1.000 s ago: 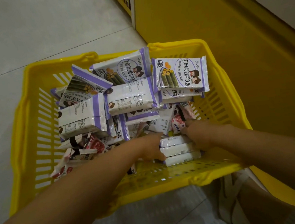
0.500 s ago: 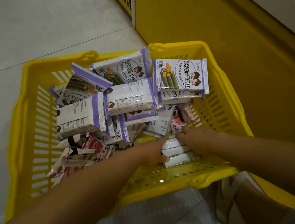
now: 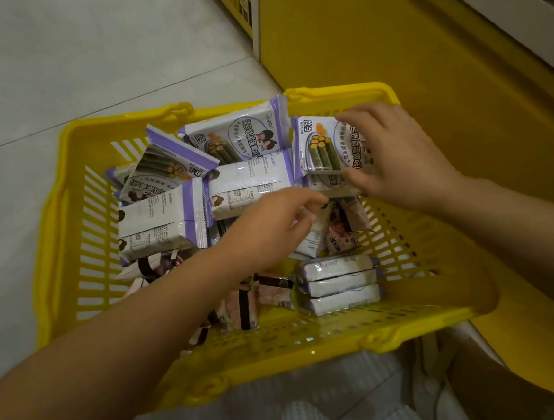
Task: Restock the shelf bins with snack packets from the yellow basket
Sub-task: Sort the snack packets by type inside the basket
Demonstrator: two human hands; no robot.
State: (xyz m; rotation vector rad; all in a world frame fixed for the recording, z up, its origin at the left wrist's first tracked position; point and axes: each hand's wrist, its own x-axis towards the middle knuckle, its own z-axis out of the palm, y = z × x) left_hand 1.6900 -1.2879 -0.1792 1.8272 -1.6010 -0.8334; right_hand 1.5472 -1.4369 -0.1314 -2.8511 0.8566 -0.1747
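My right hand grips a white-and-purple foil snack packet printed with green rolls at the upper right of the slotted yellow plastic basket, fingers over its top edge, thumb beneath it. My left hand reaches into the middle of the frame, fingers curled over the pile; whether they pinch anything I cannot tell. Low right in the basket, near its front wall, sit three white packets stacked together.
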